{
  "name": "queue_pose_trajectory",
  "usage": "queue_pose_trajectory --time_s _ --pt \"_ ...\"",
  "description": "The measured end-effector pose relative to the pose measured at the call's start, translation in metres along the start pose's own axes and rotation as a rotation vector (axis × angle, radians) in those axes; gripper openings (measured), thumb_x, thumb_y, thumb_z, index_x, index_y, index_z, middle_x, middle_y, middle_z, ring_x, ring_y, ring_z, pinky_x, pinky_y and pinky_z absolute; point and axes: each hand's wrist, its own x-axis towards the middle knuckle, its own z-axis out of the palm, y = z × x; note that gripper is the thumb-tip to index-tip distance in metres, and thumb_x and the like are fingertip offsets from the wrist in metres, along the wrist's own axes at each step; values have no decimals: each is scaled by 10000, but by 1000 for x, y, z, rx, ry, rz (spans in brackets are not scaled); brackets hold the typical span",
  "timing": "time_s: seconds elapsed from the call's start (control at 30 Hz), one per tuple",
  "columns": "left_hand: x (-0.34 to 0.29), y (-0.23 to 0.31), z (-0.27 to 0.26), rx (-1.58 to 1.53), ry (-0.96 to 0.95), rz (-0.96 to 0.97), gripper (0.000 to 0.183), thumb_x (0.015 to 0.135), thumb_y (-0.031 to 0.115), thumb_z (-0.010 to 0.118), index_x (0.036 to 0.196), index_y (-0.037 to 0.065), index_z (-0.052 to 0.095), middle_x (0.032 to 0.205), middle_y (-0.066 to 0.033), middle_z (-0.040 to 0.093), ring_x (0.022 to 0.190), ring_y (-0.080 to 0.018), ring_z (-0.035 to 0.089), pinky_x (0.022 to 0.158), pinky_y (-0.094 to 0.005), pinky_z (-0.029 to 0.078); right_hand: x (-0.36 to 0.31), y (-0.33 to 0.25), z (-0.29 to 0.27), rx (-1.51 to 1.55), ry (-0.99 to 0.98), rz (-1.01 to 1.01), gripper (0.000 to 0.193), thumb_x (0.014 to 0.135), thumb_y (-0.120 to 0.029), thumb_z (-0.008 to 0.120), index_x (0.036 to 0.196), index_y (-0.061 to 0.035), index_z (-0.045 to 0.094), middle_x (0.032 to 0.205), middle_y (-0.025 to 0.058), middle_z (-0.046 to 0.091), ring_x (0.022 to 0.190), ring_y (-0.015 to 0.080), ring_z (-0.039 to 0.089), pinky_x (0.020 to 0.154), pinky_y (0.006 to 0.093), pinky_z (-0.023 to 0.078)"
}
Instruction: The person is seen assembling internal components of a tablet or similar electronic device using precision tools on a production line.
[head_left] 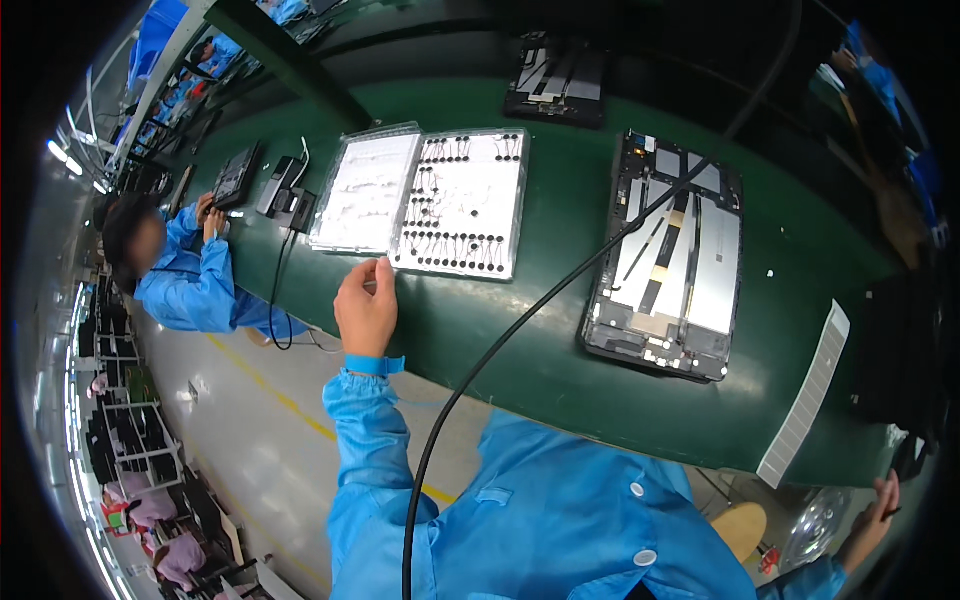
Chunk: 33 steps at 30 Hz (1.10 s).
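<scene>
My left hand (366,306) reaches over the near edge of the green bench (520,340). Its fingertips are bunched at the near-left corner of a clear tray (465,205) holding rows of small black parts. The back of the hand faces me, so what the fingers pinch is hidden. My right hand (876,505) hangs low at the far right, off the bench, with a thin dark object between its fingers. An opened tablet chassis (668,268) with ribbon cables lies on the bench between the two hands.
A second clear tray (365,192) lies beside the first. A black cable (520,325) runs diagonally across the bench and chassis. A white label strip (806,398) hangs over the near edge. Another chassis (556,85) lies further back. A co-worker (185,270) sits at the left.
</scene>
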Motion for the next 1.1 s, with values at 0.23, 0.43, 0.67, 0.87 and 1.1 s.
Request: queue_pose_trajectory --time_s 0.23,0.43,0.67,0.87,1.1 --pt "16 6 17 12 -75 8 379 938 393 639 994 39 763 863 -151 739 822 -351 706 753 -429 530 -173 -162 158 305 -1535 37 319 959 -113 648 1240 31 603 1009 138 733 939 203 713 798 305 561" --pt "20 -3 14 39 -65 33 344 924 377 640 961 63 774 843 -142 736 809 -377 697 732 -450 530 -246 -231 290 209 -1365 -461 404 978 -198 646 1296 20 527 1052 198 699 912 284 703 791 354 545" --pt "21 4 13 121 -50 127 299 914 316 612 856 62 759 768 -143 716 740 -401 675 664 -488 519 -278 -269 397 304 -1181 -290 626 980 -252 610 1447 73 349 1129 274 673 1054 386 680 879 420 528" --pt "27 0 15 197 -105 195 288 905 281 607 781 51 729 759 -147 703 707 -407 664 637 -504 506 -278 -291 435 365 -979 -279 671 966 -288 608 1438 125 369 1141 289 668 1067 392 674 924 423 509" --pt "26 9 12 289 -72 256 267 899 267 611 784 56 726 803 -153 699 689 -403 661 621 -506 504 -274 -288 436 385 -973 -288 619 950 -274 629 1379 141 464 1163 295 651 1082 400 656 952 420 503"
